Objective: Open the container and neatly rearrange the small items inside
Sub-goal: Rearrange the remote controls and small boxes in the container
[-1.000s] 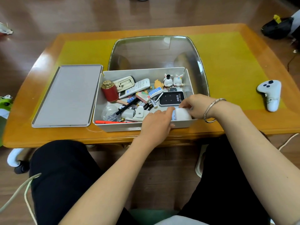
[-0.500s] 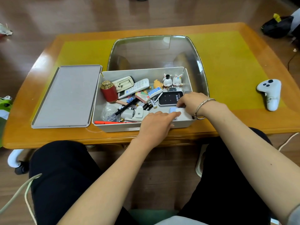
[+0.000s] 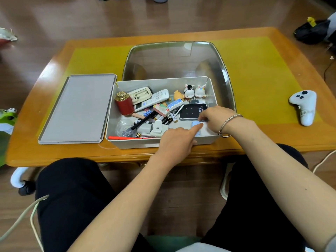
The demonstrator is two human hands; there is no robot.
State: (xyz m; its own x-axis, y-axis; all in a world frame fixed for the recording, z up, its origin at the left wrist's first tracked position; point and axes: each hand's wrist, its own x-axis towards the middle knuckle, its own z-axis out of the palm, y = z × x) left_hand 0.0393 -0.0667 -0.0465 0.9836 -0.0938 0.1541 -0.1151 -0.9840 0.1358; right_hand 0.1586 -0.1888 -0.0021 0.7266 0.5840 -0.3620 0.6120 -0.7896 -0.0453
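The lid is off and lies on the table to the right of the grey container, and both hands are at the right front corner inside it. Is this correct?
Not quite. The head view shows the lid lying to the left of the grey container, not the right. The rest holds: the lid is off, and the left hand and right hand meet at the right front corner.

The box (image 3: 181, 142) sits on the table (image 3: 272, 139). Left of the box lies the lid (image 3: 76, 110), behind it a tray (image 3: 174, 59), well right a controller (image 3: 303, 106).
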